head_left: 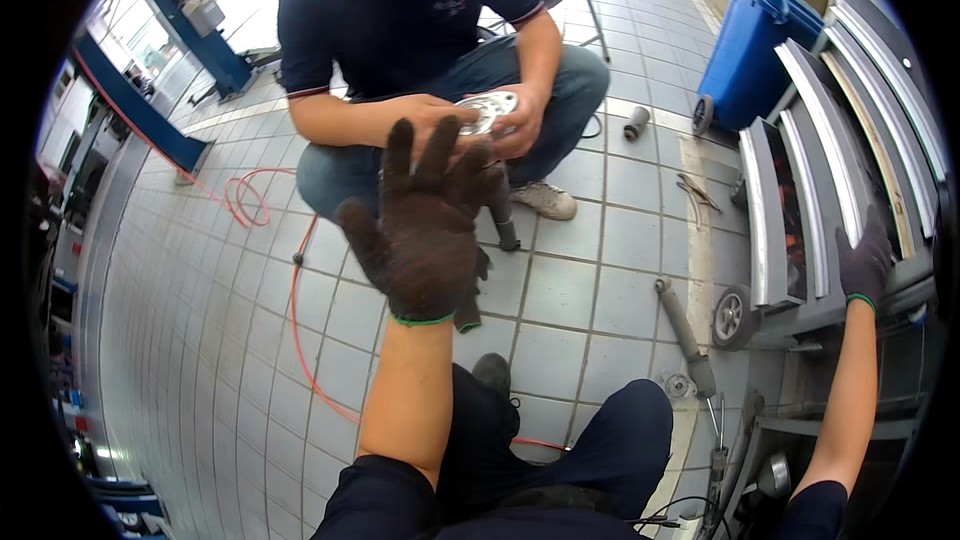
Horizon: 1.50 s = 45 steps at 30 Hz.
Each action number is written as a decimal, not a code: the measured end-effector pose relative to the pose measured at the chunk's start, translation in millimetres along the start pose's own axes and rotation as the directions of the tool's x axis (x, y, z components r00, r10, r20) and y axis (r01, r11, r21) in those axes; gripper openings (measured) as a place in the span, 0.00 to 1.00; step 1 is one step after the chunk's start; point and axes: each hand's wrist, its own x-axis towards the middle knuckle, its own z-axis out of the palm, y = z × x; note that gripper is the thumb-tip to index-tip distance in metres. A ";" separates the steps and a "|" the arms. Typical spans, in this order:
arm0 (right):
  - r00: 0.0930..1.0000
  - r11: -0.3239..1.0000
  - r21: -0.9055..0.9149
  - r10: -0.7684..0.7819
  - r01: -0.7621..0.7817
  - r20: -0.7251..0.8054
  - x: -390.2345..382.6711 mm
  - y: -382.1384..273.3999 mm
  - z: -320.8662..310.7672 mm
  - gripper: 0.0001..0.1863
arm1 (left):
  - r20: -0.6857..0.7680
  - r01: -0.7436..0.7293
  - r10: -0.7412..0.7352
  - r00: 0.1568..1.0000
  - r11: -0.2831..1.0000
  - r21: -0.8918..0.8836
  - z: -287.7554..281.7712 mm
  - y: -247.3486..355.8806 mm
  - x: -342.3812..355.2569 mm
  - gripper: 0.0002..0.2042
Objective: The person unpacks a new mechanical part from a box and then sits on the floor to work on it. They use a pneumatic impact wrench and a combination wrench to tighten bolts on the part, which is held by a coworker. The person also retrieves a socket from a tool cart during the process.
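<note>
Tiles covered the workshop floor [230, 340], and a red hose [300, 330] looped across them. A co-worker [420, 30] in a dark polo shirt crouched opposite, both bare hands around a round silver metal part [490, 110]. A blue wheeled bin [750, 50] stood at the upper right, and beside it a grey tool cabinet [800, 220] with several drawers pulled out. A shock absorber [685, 330] lay on the tiles near the cabinet's caster, and a dark cylindrical tool [500, 215] stood by the co-worker's shoe.

The person's left hand [425, 225], in a dark knit glove, was raised with its fingers [398, 155] spread wide apart, holding nothing. The silver part sat just beyond the fingertips, in the co-worker's grip, partly hidden by the glove; whether glove and part touched could not be told. The right hand [865, 265], also gloved, rested on an open drawer's edge, fingers curled over it.
</note>
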 end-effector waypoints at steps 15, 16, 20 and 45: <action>1.000 0.999 -0.039 0.007 -0.008 -0.026 2.1 11.4 -1.5 0.45 | 0.078 0.014 -0.009 0.997 0.998 -0.061 -12.6 -10.4 -3.0 0.45; 1.000 0.999 -0.038 0.011 -0.011 -0.021 0.6 12.4 -1.4 0.45 | 0.059 0.012 -0.008 0.998 0.998 -0.068 -12.4 -10.1 -2.0 0.45; 1.000 0.997 -0.068 0.024 -0.025 -0.010 -0.6 7.7 -2.2 0.45 | 0.012 0.020 -0.019 1.000 0.997 -0.075 -9.3 -10.8 -2.0 0.46; 0.011 0.553 0.183 -0.299 -0.813 0.954 -447.4 -96.5 143.4 0.19 | -0.578 0.407 -0.800 0.164 -0.478 0.778 -59.5 -110.6 -69.3 0.33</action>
